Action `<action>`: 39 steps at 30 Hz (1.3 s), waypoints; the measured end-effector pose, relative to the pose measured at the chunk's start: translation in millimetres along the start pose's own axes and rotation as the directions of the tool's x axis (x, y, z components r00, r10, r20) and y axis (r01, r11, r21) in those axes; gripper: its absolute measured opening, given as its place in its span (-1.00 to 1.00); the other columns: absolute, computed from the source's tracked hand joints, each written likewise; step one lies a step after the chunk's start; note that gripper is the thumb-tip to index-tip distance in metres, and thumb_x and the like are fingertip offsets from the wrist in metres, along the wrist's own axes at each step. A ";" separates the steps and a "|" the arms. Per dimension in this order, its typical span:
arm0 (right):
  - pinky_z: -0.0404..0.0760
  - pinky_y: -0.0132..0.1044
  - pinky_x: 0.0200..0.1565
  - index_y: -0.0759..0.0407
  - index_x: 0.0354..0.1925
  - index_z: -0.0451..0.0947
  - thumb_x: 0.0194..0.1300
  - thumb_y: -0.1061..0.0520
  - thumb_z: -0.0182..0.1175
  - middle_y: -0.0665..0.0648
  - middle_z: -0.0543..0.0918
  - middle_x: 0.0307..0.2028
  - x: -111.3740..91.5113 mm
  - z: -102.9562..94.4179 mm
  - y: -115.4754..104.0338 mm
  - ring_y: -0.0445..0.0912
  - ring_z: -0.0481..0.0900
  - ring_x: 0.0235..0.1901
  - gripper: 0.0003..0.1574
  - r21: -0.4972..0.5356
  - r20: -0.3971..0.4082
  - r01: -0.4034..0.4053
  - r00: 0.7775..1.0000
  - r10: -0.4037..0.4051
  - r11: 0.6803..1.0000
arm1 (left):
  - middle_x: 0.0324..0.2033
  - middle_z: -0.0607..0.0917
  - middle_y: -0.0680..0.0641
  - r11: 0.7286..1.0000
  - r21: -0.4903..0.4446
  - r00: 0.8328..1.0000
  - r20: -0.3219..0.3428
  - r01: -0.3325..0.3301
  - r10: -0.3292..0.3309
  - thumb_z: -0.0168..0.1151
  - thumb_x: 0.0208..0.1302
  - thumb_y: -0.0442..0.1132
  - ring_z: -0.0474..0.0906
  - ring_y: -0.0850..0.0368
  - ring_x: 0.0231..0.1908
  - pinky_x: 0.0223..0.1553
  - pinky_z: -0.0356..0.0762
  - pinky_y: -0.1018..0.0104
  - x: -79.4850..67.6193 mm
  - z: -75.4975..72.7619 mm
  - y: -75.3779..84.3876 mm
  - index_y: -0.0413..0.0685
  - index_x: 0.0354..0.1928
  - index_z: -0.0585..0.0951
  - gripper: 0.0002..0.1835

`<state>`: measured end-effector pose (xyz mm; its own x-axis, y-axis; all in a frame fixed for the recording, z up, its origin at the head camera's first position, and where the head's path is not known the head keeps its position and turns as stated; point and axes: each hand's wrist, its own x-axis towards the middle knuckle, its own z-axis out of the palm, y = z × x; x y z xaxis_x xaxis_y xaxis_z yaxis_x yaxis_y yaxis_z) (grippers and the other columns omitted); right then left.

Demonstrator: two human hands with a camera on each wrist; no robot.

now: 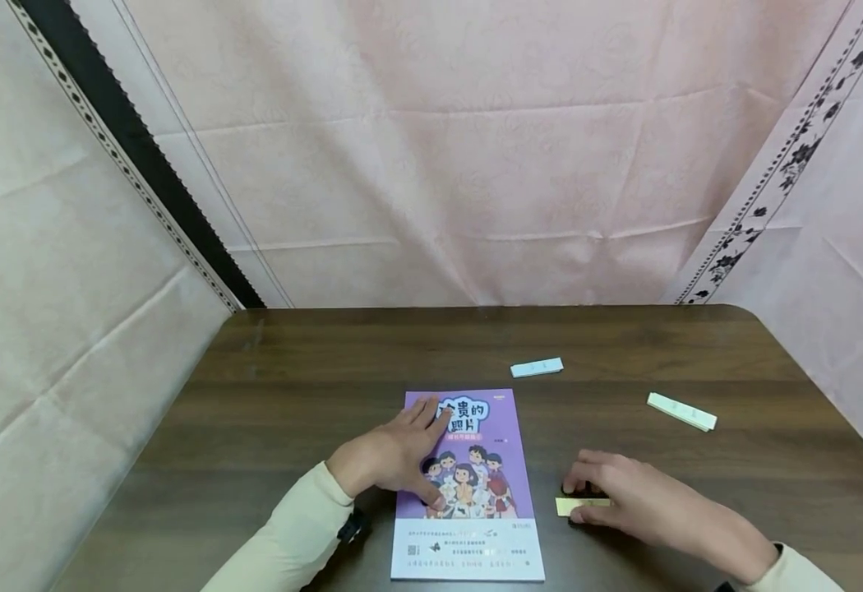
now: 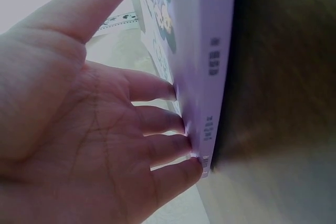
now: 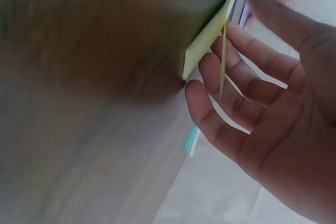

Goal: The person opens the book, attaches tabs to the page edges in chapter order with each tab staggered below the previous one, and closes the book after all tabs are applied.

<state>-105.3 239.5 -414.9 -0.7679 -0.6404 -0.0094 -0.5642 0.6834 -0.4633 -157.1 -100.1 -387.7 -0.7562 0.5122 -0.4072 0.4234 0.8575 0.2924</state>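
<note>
A purple picture book (image 1: 501, 411) with cartoon children on its cover lies flat on the dark wooden table. My left hand (image 1: 398, 452) rests on the book's left part, fingers extended over the cover. In the left wrist view, the fingertips touch the book (image 2: 218, 51) near its spine edge. To the right of the book, my right hand (image 1: 646, 501) holds a small yellow sticky-note pad (image 1: 566, 506) between thumb and curled fingers. The right wrist view has the pad (image 3: 202, 48) close to the fingertips, with one thin sheet (image 3: 223, 64) standing away from it.
A light blue sticky-note pad (image 1: 537, 367) lies behind the book, to its right. A pale green one (image 1: 681, 412) is farther right, beyond my right hand. The table (image 1: 291, 370) ends at a light cloth backdrop (image 1: 431, 164).
</note>
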 end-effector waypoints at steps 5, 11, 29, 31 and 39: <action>0.66 -0.27 -0.17 -0.02 -0.06 0.68 0.47 -0.05 0.36 -0.17 0.60 -0.14 13.4 -13.3 16.3 -0.33 0.57 -0.18 -0.81 0.080 -0.029 0.011 1.000 -0.008 0.997 | 0.70 -0.12 -0.17 1.000 -0.004 1.000 0.007 -0.002 0.002 0.62 0.07 0.25 -0.26 -0.09 0.68 0.61 -0.03 -0.03 1.1 0.2 -0.2 -0.03 0.70 0.03 0.32; 0.71 -0.09 -0.02 0.12 -0.01 0.71 0.41 0.08 0.40 -0.04 0.66 -0.10 42.2 -32.2 36.6 -0.11 0.67 -0.08 -0.76 0.029 -0.119 -0.051 0.991 0.054 0.998 | 0.70 -0.12 -0.18 1.000 -0.004 1.000 0.006 -0.009 0.009 0.62 0.08 0.24 -0.26 -0.09 0.68 0.61 -0.04 -0.02 2.0 -0.6 0.4 -0.04 0.70 0.02 0.32; 0.61 0.12 0.03 0.35 0.07 0.69 0.37 0.27 0.42 0.28 0.69 0.01 127.5 -35.0 65.9 0.16 0.58 -0.03 -0.66 -0.101 -0.231 -0.086 0.971 0.061 0.991 | 0.70 -0.12 -0.18 1.000 0.007 1.000 0.007 -0.003 0.002 0.63 0.06 0.23 -0.27 -0.10 0.68 0.62 -0.05 -0.03 0.0 -1.0 0.2 -0.05 0.70 0.01 0.34; 0.61 0.11 0.04 0.33 0.08 0.70 0.36 0.26 0.43 0.27 0.71 0.03 132.8 -34.7 66.2 0.15 0.58 -0.03 -0.65 -0.120 -0.218 -0.093 0.974 0.065 0.988 | 0.70 -0.11 -0.18 1.000 0.010 1.000 0.009 -0.003 0.002 0.63 0.06 0.24 -0.26 -0.10 0.68 0.62 -0.05 -0.03 0.0 -1.2 0.4 -0.05 0.70 0.02 0.33; 0.64 0.04 -0.05 0.27 0.01 0.75 0.36 0.26 0.44 0.19 0.75 -0.04 137.5 -34.3 68.7 0.07 0.57 -0.11 -0.73 -0.177 -0.210 -0.104 0.976 0.066 0.979 | 0.70 -0.13 -0.17 1.000 0.008 1.000 0.010 -0.004 0.004 0.61 0.08 0.24 -0.28 -0.08 0.68 0.62 -0.07 -0.01 -0.2 -2.6 1.6 -0.04 0.71 0.01 0.32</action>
<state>-260.0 210.4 -417.6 -0.8499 -0.5063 0.1463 -0.5260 0.7977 -0.2952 -157.6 -99.0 -384.9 -0.7493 0.5162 -0.4147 0.4308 0.8557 0.2868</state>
